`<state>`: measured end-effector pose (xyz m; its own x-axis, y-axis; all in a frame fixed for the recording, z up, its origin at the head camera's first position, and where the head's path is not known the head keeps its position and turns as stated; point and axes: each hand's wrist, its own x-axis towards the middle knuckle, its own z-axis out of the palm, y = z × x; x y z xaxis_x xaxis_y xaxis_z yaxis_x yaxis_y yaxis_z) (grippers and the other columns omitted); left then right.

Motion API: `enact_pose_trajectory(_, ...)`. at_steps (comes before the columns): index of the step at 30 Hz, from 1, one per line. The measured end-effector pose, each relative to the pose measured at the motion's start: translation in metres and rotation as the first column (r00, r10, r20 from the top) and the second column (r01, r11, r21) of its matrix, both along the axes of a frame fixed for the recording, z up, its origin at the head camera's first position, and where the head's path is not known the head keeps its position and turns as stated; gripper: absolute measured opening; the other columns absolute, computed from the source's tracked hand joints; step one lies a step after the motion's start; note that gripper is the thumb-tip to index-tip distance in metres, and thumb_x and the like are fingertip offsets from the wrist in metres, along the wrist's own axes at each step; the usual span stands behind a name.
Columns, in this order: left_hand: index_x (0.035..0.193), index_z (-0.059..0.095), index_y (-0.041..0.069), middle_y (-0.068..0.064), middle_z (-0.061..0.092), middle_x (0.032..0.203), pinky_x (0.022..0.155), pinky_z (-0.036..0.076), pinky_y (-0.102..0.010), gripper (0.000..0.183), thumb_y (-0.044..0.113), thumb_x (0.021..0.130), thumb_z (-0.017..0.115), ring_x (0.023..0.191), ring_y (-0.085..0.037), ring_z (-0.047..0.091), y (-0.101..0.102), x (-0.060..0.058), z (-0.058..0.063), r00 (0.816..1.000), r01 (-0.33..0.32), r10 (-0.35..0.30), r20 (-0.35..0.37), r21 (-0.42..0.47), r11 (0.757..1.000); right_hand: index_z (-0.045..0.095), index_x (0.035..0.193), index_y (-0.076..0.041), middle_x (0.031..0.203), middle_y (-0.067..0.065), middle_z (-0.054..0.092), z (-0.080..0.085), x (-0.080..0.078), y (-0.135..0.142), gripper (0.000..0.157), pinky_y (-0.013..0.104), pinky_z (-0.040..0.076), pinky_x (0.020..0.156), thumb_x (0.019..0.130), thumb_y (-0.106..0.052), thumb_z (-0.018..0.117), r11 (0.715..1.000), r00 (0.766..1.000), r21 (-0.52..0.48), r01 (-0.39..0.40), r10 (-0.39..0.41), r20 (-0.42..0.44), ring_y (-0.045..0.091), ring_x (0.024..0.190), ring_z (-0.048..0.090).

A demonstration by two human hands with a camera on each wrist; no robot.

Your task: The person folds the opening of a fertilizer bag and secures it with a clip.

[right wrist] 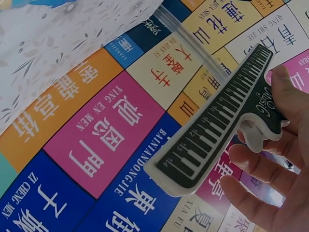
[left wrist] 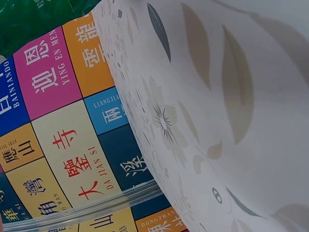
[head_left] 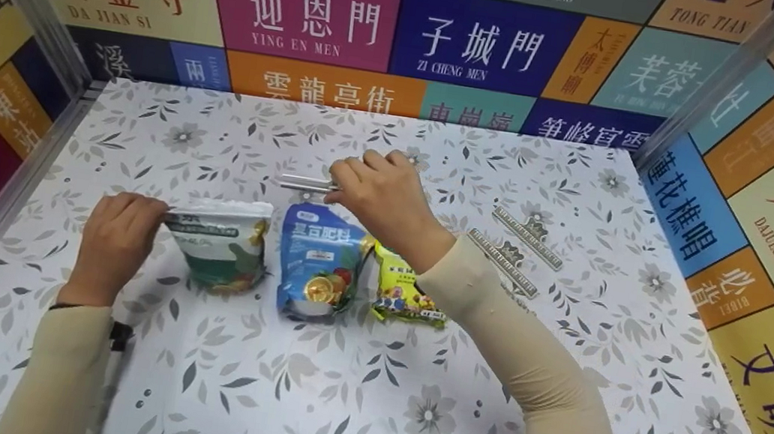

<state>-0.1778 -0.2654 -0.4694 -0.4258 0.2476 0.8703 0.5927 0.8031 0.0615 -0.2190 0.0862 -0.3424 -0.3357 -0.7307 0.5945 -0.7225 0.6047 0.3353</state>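
In the head view my left hand [head_left: 119, 240] pinches the top left corner of a green and white pouch [head_left: 219, 254], which stands upright. Part of that green pouch [left wrist: 38, 21] shows at the top corner of the left wrist view. Above and behind the middle pouch, my right hand [head_left: 387, 190] holds a long clip [head_left: 304, 183]. The right wrist view shows this clip [right wrist: 212, 125] with a dark piano-key pattern and a white rim, its handle between thumb and fingers. A blue pouch [head_left: 320, 261] and a yellow-green bag [head_left: 407, 292], partly behind my right forearm, stand beside the green one.
Two more long clips [head_left: 528, 238] [head_left: 501, 263] lie on the flower-patterned tabletop [head_left: 330, 406] to the right. Panels printed with coloured blocks and characters [head_left: 313, 17] enclose the back and sides, with clear corner strips where they meet.
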Motion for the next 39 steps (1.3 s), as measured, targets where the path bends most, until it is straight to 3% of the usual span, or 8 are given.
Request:
enact_pose_trajectory(12, 0.092, 0.06, -0.005, -0.019, 0.062, 0.083, 0.064, 0.041, -0.051, 0.004, -0.008, 0.091, 0.062, 0.076, -0.039, 0.057, -0.001, 0.0, 0.0, 1.0, 0.004, -0.004, 0.003, -0.009, 1.0, 0.061, 0.089, -0.009, 0.08, 0.001, 0.067, -0.006, 0.008, -0.027, 0.03, 0.032, 0.045, 0.061, 0.087, -0.035, 0.075, 0.993, 0.993, -0.041, -0.115, 0.115, 0.013, 0.019, 0.07, 0.061)
enact_pose_trajectory(20, 0.093, 0.061, -0.005, -0.019, 0.063, 0.084, 0.065, 0.042, -0.051, 0.003, -0.005, 0.095, 0.06, 0.077, -0.039, 0.058, -0.002, -0.001, -0.002, 1.0, -0.002, 0.002, 0.015, -0.005, 1.0, 0.064, 0.092, -0.008, 0.083, 0.001, 0.068, -0.006, 0.015, -0.043, 0.026, 0.031, 0.044, 0.063, 0.091, -0.033, 0.072, 0.99, 0.989, -0.01, -0.142, 0.142, 0.049, 0.017, 0.073, 0.062)
enact_pose_trajectory(25, 0.093, 0.062, -0.005, -0.019, 0.064, 0.084, 0.066, 0.044, -0.052, 0.005, -0.003, 0.097, 0.059, 0.077, -0.039, 0.058, -0.002, -0.001, -0.002, 1.0, 0.007, -0.007, 0.014, 0.004, 1.0, 0.066, 0.096, -0.007, 0.09, 0.002, 0.071, -0.007, 0.019, -0.053, 0.021, 0.03, 0.046, 0.067, 0.093, -0.028, 0.07, 0.985, 0.979, 0.002, -0.172, 0.171, 0.107, 0.017, 0.081, 0.064)
enact_pose_trajectory(32, 0.092, 0.061, -0.004, -0.018, 0.063, 0.083, 0.065, 0.043, -0.052, 0.014, 0.005, 0.101, 0.055, 0.076, -0.039, 0.058, -0.001, -0.002, -0.001, 1.0, 0.005, -0.005, -0.003, 0.015, 1.0, 0.063, 0.091, -0.007, 0.085, 0.003, 0.068, -0.009, 0.02, -0.068, 0.019, 0.032, 0.046, 0.071, 0.097, -0.024, 0.065, 0.968, 0.96, -0.022, -0.25, 0.251, 0.124, 0.019, 0.08, 0.062)
enact_pose_trajectory(39, 0.092, 0.061, -0.004, -0.019, 0.063, 0.083, 0.065, 0.042, -0.052, 0.004, -0.007, 0.091, 0.064, 0.076, -0.039, 0.058, 0.0, -0.002, -0.002, 1.0, 0.007, -0.007, -0.014, 0.014, 1.0, 0.061, 0.087, -0.008, 0.083, 0.001, 0.067, -0.015, 0.02, -0.077, 0.017, 0.031, 0.044, 0.068, 0.098, -0.02, 0.064, 0.96, 0.957, -0.02, -0.278, 0.278, 0.08, 0.019, 0.077, 0.061)
